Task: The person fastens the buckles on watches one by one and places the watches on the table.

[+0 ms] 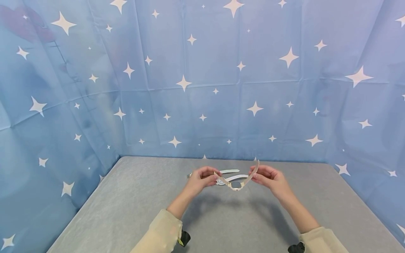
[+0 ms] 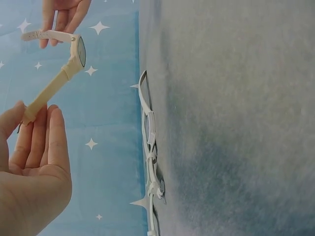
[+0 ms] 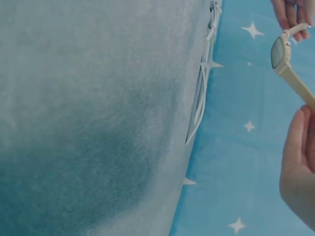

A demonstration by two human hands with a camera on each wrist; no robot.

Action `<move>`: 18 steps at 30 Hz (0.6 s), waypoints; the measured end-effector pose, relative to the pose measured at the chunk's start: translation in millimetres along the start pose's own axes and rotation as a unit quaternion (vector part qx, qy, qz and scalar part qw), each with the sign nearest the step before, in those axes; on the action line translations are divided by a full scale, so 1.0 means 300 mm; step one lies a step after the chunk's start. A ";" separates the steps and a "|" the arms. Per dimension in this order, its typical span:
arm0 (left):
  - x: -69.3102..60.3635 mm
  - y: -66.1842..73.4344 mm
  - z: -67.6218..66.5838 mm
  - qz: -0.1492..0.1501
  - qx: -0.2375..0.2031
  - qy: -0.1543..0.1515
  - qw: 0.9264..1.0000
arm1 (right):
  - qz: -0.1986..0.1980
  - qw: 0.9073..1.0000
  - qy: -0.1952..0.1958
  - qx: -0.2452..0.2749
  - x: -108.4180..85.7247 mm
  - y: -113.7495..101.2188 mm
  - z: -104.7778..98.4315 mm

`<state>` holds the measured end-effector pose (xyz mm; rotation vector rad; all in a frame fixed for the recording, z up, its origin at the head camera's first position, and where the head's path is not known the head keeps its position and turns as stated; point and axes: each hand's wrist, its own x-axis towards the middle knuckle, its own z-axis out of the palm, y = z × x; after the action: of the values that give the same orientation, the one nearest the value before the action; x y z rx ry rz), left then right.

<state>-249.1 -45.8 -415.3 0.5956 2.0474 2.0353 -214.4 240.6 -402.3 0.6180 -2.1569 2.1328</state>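
A cream watch (image 1: 236, 186) with a round dial hangs between the two hands above the table, its strap opened out in a V. The left hand (image 1: 202, 178) pinches the buckle end of the strap; in the left wrist view that hand (image 2: 37, 162) has its thumb and fingertips on it. At the other strap end, the right hand (image 1: 270, 179) pinches the holed part, and in the right wrist view the fingers of this hand (image 3: 299, 157) meet the watch (image 3: 281, 53) strap at the frame's right edge.
On the grey table (image 1: 133, 196), behind the held watch, lie white watches (image 1: 238, 177), partly covered by the hands. They form a row in the left wrist view (image 2: 150, 132). A blue curtain (image 1: 202, 70) with white stars stands behind the table and at its sides.
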 end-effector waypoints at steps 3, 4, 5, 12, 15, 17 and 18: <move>0.002 -0.004 0.002 0.003 -0.010 0.005 1.000 | 0.003 1.000 0.000 -0.009 0.000 0.001 0.002; 0.003 -0.005 0.003 0.004 -0.014 0.006 1.000 | 0.005 1.000 0.001 -0.011 0.000 0.002 0.002; 0.003 -0.007 0.005 0.004 -0.018 0.006 1.000 | 0.007 1.000 0.001 -0.014 0.001 0.003 0.002; 0.006 -0.012 0.013 0.003 -0.022 0.015 1.000 | 0.008 1.000 -0.002 -0.020 0.003 0.008 0.006; 0.004 -0.007 0.017 0.006 -0.019 0.022 1.000 | 0.007 1.000 -0.005 -0.017 0.003 0.011 0.011; 0.003 -0.002 0.022 0.008 -0.020 0.025 0.999 | 0.007 1.000 -0.007 -0.016 0.003 0.014 0.013; 0.003 0.001 0.024 0.008 -0.020 0.026 0.999 | 0.007 1.000 -0.008 -0.017 0.003 0.015 0.015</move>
<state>-246.9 -38.7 -415.0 0.5606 2.0305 2.1177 -215.6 236.0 -406.5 0.6223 -2.2072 2.1000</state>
